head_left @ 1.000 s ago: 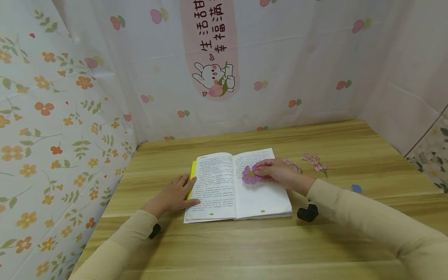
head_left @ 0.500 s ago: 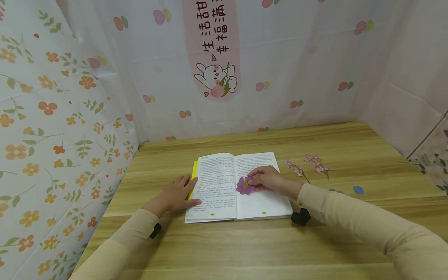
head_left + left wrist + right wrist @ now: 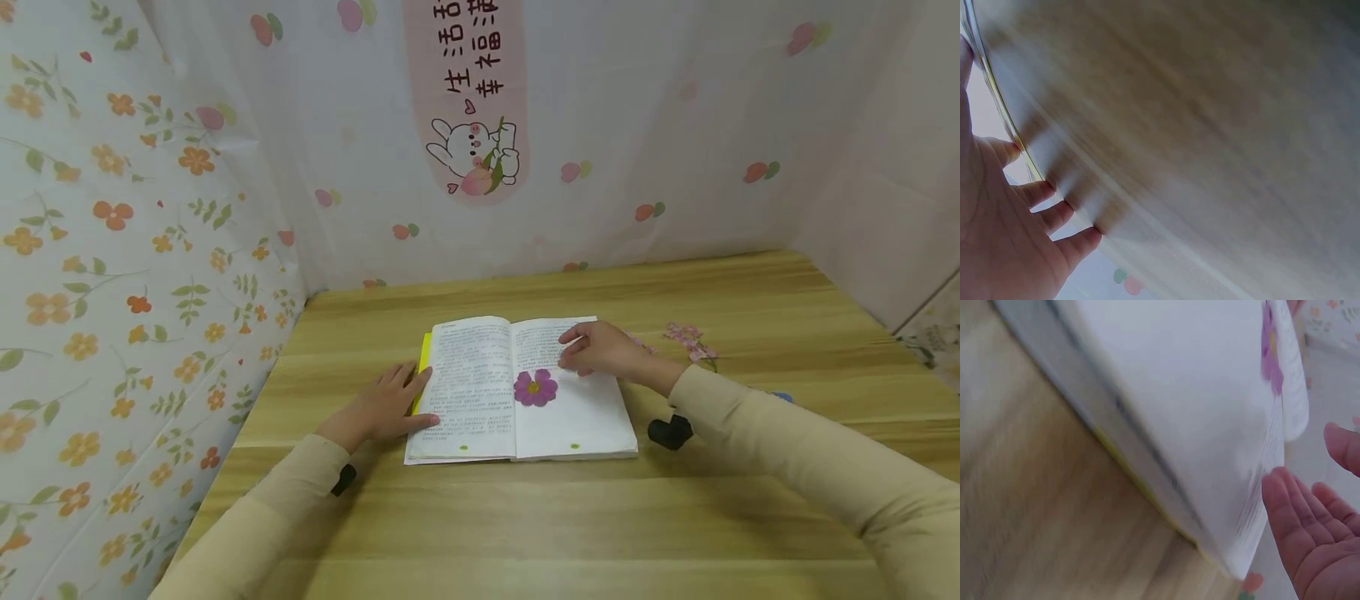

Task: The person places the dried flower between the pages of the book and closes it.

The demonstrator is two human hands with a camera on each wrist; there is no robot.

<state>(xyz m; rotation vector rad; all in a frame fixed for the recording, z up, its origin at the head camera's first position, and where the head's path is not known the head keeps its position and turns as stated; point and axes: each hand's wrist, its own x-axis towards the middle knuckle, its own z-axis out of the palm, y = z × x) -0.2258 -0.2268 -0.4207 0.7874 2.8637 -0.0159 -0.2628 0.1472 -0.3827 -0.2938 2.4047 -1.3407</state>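
An open book (image 3: 472, 392) lies on the wooden table, its printed pages facing up. On the right page, close to the middle fold, rests a flat purple flower (image 3: 536, 388) with a yellow centre. My left hand (image 3: 386, 406) lies at the book's left edge, thumb over the page margin and fingertips down on the table. Above the upper part of the right page is my right hand (image 3: 606, 354), its fingers relaxed and holding nothing. In the right wrist view the purple flower (image 3: 1270, 353) shows apart from the right hand (image 3: 1316, 531).
Pink flower sprigs (image 3: 690, 342) lie on the table right of the book, one partly behind the right hand. A blue petal-like piece (image 3: 782, 396) is partly covered by the right sleeve. Patterned cloth (image 3: 645, 133) hangs behind the table.
My right hand set the purple flower down by the book's fold, let go, and drew back up and to the right. The left hand has stayed at the book's edge.
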